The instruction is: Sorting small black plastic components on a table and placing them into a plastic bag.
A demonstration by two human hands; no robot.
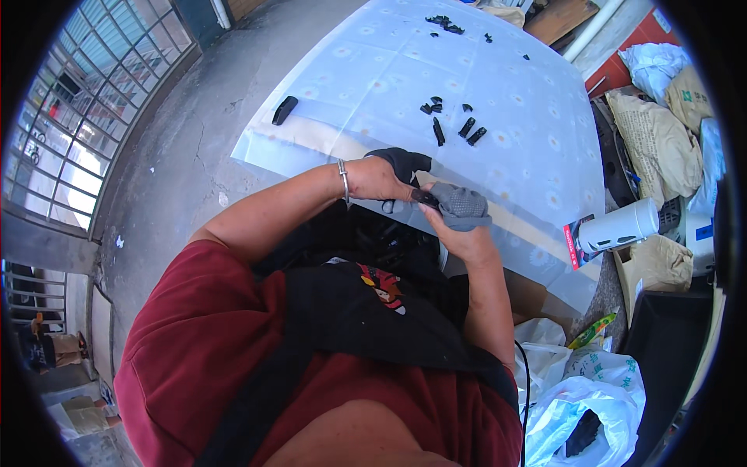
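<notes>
Both hands meet over the near edge of the tabletop, which is spread with a pale flower-patterned cover, and the task's thing, a small black piece, sits between them. The right hand, in a grey glove with bare fingertips, has its grip clamped on the piece, thumb along the near side. The left hand, in a black glove, comes in from the other side with its thumb against the piece; its other fingers are hidden, so whether its grip is clamped too I cannot tell. Just beyond the hands lie three elongated black parts, with a few small black bits behind them. A larger black object rests well apart toward the left edge, and a dark cluster lies near the far edge. On the right are a white cylinder and a red-and-blue card touching it
</notes>
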